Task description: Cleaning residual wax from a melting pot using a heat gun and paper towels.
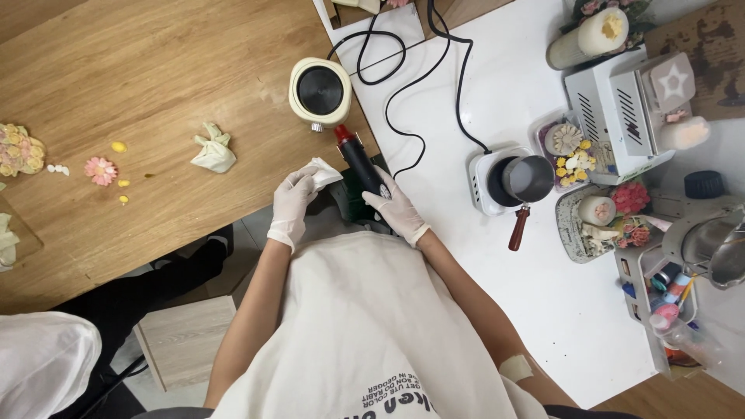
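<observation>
**Heat tool in hand at the surface edge: cord and cloth noted**

Risk, as judged: the black cord (434, 74) loops loosely across the white surface (497, 93) and could snag the small electric hotplate with its dark metal pot (518, 180).

Right hand (394, 208), white-gloved: grip clenched round the black, red-tipped corded heat tool (358, 159), held at the surface edge before the body.

Left hand (293, 203), gloved: grip pinched on a crumpled white cloth (324, 172), touching the tool's side. A hot barrel could scorch it.
</observation>
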